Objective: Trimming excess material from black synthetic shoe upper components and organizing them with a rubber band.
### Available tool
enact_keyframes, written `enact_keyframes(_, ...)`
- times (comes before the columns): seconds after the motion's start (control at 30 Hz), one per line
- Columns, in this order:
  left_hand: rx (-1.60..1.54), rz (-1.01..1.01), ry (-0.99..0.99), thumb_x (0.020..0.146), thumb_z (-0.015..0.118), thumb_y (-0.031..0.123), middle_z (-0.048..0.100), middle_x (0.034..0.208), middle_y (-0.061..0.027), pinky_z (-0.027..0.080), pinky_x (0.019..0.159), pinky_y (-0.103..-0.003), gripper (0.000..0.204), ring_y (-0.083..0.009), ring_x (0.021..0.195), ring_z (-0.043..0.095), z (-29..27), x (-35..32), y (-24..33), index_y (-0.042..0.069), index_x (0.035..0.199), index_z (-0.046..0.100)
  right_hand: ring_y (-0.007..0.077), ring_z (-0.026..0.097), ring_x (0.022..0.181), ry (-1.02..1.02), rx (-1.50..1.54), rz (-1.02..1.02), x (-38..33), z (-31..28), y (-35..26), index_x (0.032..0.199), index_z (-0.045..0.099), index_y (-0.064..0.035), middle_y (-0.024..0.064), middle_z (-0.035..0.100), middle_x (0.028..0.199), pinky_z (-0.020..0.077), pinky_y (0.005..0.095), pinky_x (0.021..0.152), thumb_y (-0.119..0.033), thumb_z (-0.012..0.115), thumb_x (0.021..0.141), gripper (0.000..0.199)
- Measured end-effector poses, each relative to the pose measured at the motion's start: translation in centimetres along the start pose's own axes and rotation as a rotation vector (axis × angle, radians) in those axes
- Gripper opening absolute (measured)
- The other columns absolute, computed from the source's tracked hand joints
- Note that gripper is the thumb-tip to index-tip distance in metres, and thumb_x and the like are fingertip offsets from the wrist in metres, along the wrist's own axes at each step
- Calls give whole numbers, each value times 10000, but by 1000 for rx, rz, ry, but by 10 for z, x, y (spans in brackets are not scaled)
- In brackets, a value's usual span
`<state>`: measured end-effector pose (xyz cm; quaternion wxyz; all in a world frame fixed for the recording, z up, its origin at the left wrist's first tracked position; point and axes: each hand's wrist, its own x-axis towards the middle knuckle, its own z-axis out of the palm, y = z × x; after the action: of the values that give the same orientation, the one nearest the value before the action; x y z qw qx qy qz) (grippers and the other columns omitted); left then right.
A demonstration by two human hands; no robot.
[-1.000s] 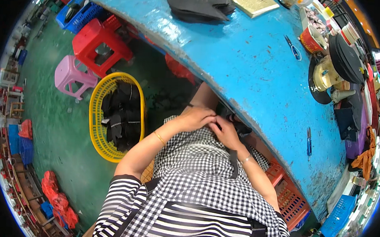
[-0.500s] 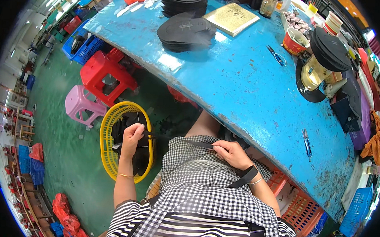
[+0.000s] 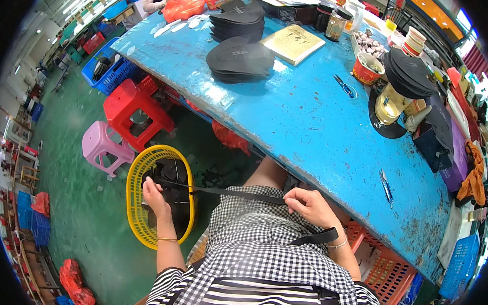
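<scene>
A narrow black strip (image 3: 236, 194) is stretched across my lap, over the black-and-white checked apron (image 3: 251, 219). My left hand (image 3: 156, 197) is closed on its left part, above the yellow basket (image 3: 132, 202). At the other side, the fingers of my right hand (image 3: 311, 207) pinch the strip near the table edge. A wider black band (image 3: 314, 237) hangs by my right wrist; whether it joins the strip I cannot tell. Dark pieces (image 3: 178, 204) lie inside the basket, their kind hard to make out.
The blue table (image 3: 312, 117) bears stacks of black sole-shaped pieces (image 3: 240, 61), a yellow pad (image 3: 292, 43), thread snips (image 3: 386, 187) and a jar (image 3: 338, 24). Red (image 3: 136, 111) and pink stools (image 3: 105, 145) stand left. An orange crate (image 3: 388, 273) sits beneath the table at right.
My hands have moved apart, the left outward over the basket and the right slightly rightward. More of the strip now shows between them. The view has shifted a little.
</scene>
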<state>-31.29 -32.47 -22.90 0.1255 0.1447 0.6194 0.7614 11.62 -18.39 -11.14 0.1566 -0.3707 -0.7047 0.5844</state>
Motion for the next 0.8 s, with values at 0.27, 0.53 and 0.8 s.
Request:
enact_keyframes(0.27,340,206,-825,926,554,-8,581,1290,-106,422,1045,-325,348,-206,1218,550,93,-80,75,7,1274,572,296,696,828,-97,-230,-301,2,23,-10,1033,691,-38,141,711,884,543,371,728,-152,631,918,172)
enact_keyframes(0.53,450,-27,-1534,991,559,199,693,941,-150,522,753,-389,335,-286,849,696,144,-153,91,29,1276,515,172,700,693,-332,-239,-182,28,19,-43,1012,663,-30,108,701,799,550,297,643,-85,624,928,108)
enact_keyframes(0.8,8,-259,-1237,963,570,2,600,703,-15,447,592,-219,61,-64,627,550,142,-90,79,38,924,541,67,582,636,-187,107,14,115,-16,-61,987,644,-35,-8,658,769,497,238,594,-146,602,966,121)
